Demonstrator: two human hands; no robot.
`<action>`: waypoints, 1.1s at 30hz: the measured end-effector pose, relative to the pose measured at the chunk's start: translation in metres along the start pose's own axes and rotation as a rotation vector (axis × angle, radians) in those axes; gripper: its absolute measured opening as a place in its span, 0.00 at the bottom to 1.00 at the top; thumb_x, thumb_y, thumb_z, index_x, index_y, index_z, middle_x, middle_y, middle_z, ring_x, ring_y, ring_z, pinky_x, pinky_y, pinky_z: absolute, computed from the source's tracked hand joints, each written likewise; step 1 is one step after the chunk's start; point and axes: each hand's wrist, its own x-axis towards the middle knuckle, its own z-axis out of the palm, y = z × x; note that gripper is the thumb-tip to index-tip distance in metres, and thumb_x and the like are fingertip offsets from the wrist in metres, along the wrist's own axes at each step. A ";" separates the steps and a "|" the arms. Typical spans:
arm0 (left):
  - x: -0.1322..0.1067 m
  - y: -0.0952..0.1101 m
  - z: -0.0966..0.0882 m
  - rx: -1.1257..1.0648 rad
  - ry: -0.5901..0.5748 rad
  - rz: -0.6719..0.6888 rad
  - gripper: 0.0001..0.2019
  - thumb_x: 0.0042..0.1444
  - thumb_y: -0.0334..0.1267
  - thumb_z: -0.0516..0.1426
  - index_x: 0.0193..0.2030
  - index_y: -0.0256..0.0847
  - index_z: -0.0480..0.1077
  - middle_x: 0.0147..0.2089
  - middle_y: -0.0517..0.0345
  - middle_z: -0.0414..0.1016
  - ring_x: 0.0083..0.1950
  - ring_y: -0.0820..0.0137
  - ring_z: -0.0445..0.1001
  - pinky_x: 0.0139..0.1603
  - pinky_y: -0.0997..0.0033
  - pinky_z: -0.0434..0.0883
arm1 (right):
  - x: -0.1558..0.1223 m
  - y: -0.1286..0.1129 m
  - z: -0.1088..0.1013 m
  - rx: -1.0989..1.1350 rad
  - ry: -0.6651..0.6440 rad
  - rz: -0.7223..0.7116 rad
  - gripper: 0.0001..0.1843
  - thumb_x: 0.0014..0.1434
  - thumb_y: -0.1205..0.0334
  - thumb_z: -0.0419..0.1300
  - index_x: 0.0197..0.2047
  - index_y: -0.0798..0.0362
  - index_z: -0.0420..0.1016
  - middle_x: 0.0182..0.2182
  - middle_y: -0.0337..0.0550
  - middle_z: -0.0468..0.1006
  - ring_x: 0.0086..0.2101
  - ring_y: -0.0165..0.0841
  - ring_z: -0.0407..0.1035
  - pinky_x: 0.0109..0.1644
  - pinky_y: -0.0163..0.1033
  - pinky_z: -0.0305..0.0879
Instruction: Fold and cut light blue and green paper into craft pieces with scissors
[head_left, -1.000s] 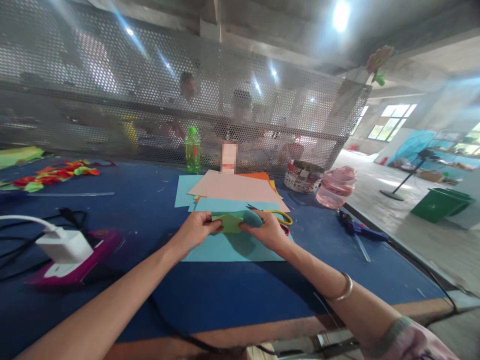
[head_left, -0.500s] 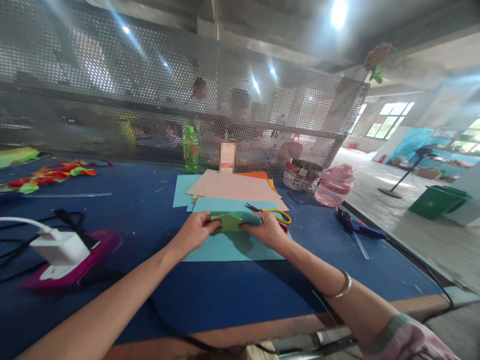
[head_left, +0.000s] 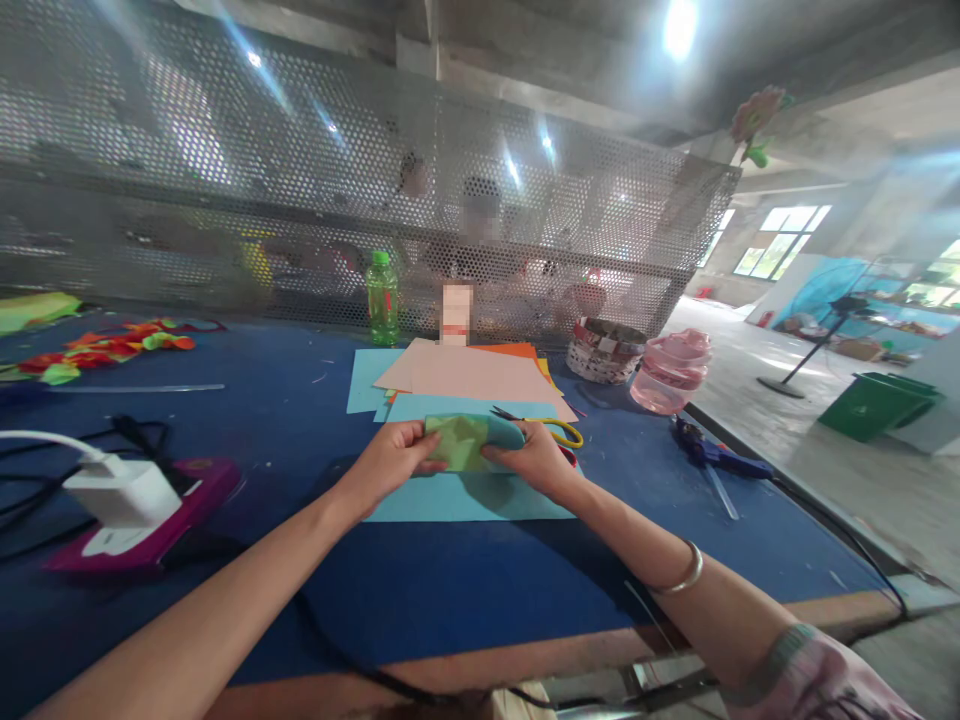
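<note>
Both my hands hold a folded piece of green and teal craft sheet [head_left: 469, 443] between them, just above a light blue paper sheet [head_left: 469, 498]. My left hand [head_left: 390, 462] grips its left end and my right hand [head_left: 531, 460] its right end. The green face shows, with a rounded teal edge along the top. Yellow-handled scissors [head_left: 559, 432] lie just beyond my right hand on a pale blue sheet [head_left: 465, 408]. Behind them is a stack of pink and orange paper [head_left: 472, 372].
A hot glue gun [head_left: 716, 455] lies right on the blue table [head_left: 300, 600], with a white charger [head_left: 124, 492] and magenta case [head_left: 142, 518] left. A perforated metal screen [head_left: 337, 180] stands beyond, with people behind it. Also there: a green bottle [head_left: 381, 298], woven basket [head_left: 604, 350], pink jar [head_left: 670, 372].
The folded sheet has tilted up toward me between my hands, showing more of its green face. My head view has shifted slightly.
</note>
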 end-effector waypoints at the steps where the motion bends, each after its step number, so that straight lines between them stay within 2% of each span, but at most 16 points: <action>1: -0.001 0.001 0.000 -0.010 0.000 -0.001 0.25 0.34 0.56 0.66 0.33 0.36 0.76 0.37 0.52 0.81 0.39 0.61 0.78 0.46 0.56 0.74 | 0.000 0.000 0.000 0.011 -0.004 0.006 0.09 0.46 0.56 0.63 0.23 0.54 0.73 0.19 0.33 0.69 0.21 0.27 0.60 0.26 0.32 0.57; 6: 0.000 -0.001 0.001 -0.033 0.025 0.024 0.24 0.37 0.55 0.66 0.33 0.36 0.75 0.38 0.51 0.81 0.40 0.61 0.78 0.49 0.55 0.73 | -0.001 -0.004 -0.001 -0.074 -0.008 -0.032 0.09 0.49 0.57 0.62 0.24 0.54 0.74 0.20 0.35 0.72 0.23 0.30 0.66 0.28 0.34 0.62; 8: 0.002 -0.003 0.002 -0.042 0.019 0.033 0.21 0.38 0.53 0.66 0.31 0.36 0.75 0.36 0.51 0.81 0.40 0.62 0.78 0.52 0.55 0.71 | -0.003 -0.008 -0.003 -0.209 0.059 -0.124 0.08 0.50 0.59 0.62 0.34 0.54 0.77 0.28 0.39 0.77 0.30 0.35 0.71 0.35 0.36 0.66; 10: 0.003 -0.004 0.003 -0.055 0.004 0.039 0.18 0.39 0.50 0.66 0.30 0.36 0.75 0.35 0.52 0.81 0.39 0.63 0.77 0.53 0.55 0.70 | -0.006 -0.016 -0.004 -0.414 0.172 -0.278 0.20 0.52 0.62 0.62 0.50 0.54 0.73 0.43 0.45 0.78 0.43 0.39 0.71 0.47 0.41 0.66; 12: 0.003 -0.005 0.004 -0.058 -0.002 0.053 0.15 0.41 0.47 0.65 0.31 0.37 0.75 0.34 0.54 0.80 0.38 0.64 0.77 0.52 0.54 0.70 | -0.010 -0.024 -0.005 -0.666 0.233 -0.465 0.28 0.56 0.65 0.59 0.61 0.51 0.63 0.55 0.49 0.70 0.53 0.40 0.64 0.57 0.45 0.59; 14: 0.003 -0.006 0.005 -0.044 0.005 0.077 0.13 0.43 0.45 0.64 0.32 0.38 0.76 0.35 0.56 0.80 0.39 0.65 0.76 0.52 0.54 0.71 | -0.013 -0.032 -0.003 -0.893 0.210 -0.608 0.27 0.62 0.68 0.53 0.64 0.49 0.59 0.59 0.48 0.66 0.57 0.39 0.60 0.62 0.48 0.52; 18: 0.005 -0.010 0.005 -0.026 0.014 0.110 0.10 0.44 0.43 0.62 0.31 0.39 0.75 0.34 0.58 0.79 0.38 0.67 0.75 0.51 0.55 0.70 | -0.013 -0.038 0.007 -1.073 0.159 -0.696 0.26 0.66 0.71 0.45 0.66 0.50 0.55 0.59 0.47 0.68 0.59 0.39 0.58 0.64 0.51 0.44; 22: 0.008 -0.014 0.004 -0.073 -0.004 0.118 0.10 0.42 0.42 0.63 0.30 0.39 0.75 0.32 0.60 0.79 0.35 0.69 0.75 0.50 0.56 0.71 | -0.010 -0.033 0.013 -1.070 0.147 -0.712 0.22 0.67 0.69 0.47 0.63 0.52 0.59 0.53 0.48 0.73 0.57 0.40 0.60 0.64 0.52 0.45; 27: 0.010 -0.014 0.003 -0.096 -0.003 0.111 0.12 0.40 0.42 0.65 0.31 0.38 0.76 0.34 0.57 0.80 0.36 0.67 0.75 0.47 0.59 0.72 | -0.010 -0.029 0.012 -1.034 0.160 -0.722 0.20 0.67 0.68 0.49 0.61 0.52 0.62 0.51 0.47 0.75 0.55 0.38 0.62 0.63 0.50 0.47; 30: 0.008 -0.013 0.003 -0.093 -0.007 0.106 0.11 0.41 0.42 0.65 0.31 0.38 0.77 0.33 0.56 0.80 0.36 0.66 0.75 0.46 0.60 0.72 | -0.009 -0.030 0.012 -1.014 0.173 -0.724 0.20 0.67 0.68 0.48 0.61 0.52 0.62 0.50 0.46 0.75 0.54 0.37 0.63 0.63 0.48 0.47; 33: 0.006 -0.012 0.004 -0.089 -0.025 0.107 0.09 0.44 0.42 0.64 0.30 0.39 0.77 0.33 0.56 0.80 0.35 0.66 0.76 0.46 0.61 0.72 | -0.007 -0.031 0.011 -1.003 0.207 -0.699 0.18 0.68 0.65 0.48 0.60 0.54 0.63 0.45 0.48 0.77 0.50 0.37 0.65 0.61 0.47 0.48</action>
